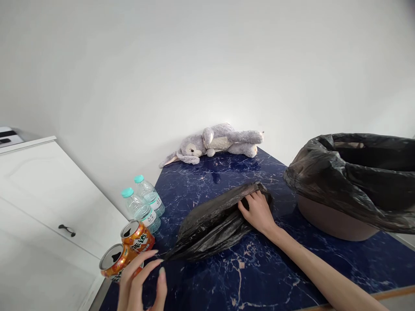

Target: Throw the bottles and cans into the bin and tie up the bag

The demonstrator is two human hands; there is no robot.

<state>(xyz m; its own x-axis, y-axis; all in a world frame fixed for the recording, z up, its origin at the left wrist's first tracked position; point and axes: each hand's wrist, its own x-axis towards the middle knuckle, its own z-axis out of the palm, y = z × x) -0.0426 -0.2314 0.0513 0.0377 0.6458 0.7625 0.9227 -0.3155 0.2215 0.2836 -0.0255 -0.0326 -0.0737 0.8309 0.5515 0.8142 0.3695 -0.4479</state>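
A black plastic bag (pixel 214 220) lies loosely spread on the blue marbled tabletop (pixel 240 276). My right hand (pixel 257 211) grips it at its right end, fingers curled into the folds near the opening. My left hand (pixel 142 280) hovers at the lower left with fingers spread and nothing in them, close to the bag's left tip. Beside that hand stand two opened orange soda cans, a nearer can (pixel 118 261) partly hidden by my fingers and a farther can (pixel 138 236).
Behind the cans are two clear bottles (pixel 139 209) with turquoise caps. A grey plush rabbit (pixel 214 140) lies against the wall. At right stands a brown bin (pixel 333 220) with a black liner (pixel 324 172) over its rim. A white cabinet (pixel 48 216) is at left.
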